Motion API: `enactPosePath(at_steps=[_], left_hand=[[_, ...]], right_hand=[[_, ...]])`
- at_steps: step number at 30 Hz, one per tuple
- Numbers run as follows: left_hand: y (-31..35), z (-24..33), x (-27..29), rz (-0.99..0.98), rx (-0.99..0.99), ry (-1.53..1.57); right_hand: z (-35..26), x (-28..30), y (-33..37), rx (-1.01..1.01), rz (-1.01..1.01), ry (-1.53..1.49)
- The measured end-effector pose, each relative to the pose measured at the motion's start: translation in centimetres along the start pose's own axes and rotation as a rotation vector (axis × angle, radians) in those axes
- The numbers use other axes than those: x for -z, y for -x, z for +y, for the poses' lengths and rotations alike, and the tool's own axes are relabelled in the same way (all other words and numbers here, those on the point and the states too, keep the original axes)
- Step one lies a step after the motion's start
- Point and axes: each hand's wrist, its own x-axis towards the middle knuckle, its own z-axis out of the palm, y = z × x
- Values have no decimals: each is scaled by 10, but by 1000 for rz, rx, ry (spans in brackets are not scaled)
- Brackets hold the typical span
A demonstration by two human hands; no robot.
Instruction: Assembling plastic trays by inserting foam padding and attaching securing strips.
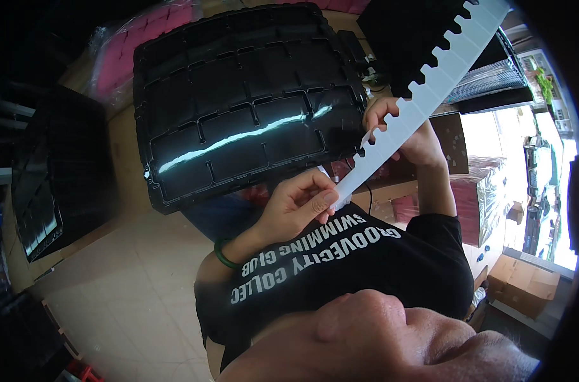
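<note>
A long white strip (pixel 423 105) with a row of notches along one edge runs slantwise from my left hand up to the far right. My left hand (pixel 305 196), with a green bangle on its wrist, pinches the strip's lower end between thumb and fingers. Farther up, my right hand (pixel 414 137) is closed at the notched edge, with a small white bit at its fingertips. The strip hides part of that hand. Just left of both hands lies a shiny black moulded plastic tray (pixel 238 95) with ribbed compartments.
Pink bundles in clear film (pixel 133 57) sit behind the tray. More black trays (pixel 38 172) stand at the left. To the right are an open brown box (pixel 452 140), a wrapped pink stack (pixel 480 197) and a cardboard carton (pixel 524 285). A dark cable hangs near my hands.
</note>
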Motion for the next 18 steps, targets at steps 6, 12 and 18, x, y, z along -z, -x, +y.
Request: enactPosePath(at_steps=[6, 12, 18], left_hand=[[-3, 0, -4, -28, 45, -32], [-1, -1, -3, 3, 84, -41], [6, 0, 2, 28, 80, -42]], right_hand=[[-15, 76, -140, 80, 108, 791], [29, 106, -259, 66, 63, 1140], [34, 88, -269, -72, 49, 994]])
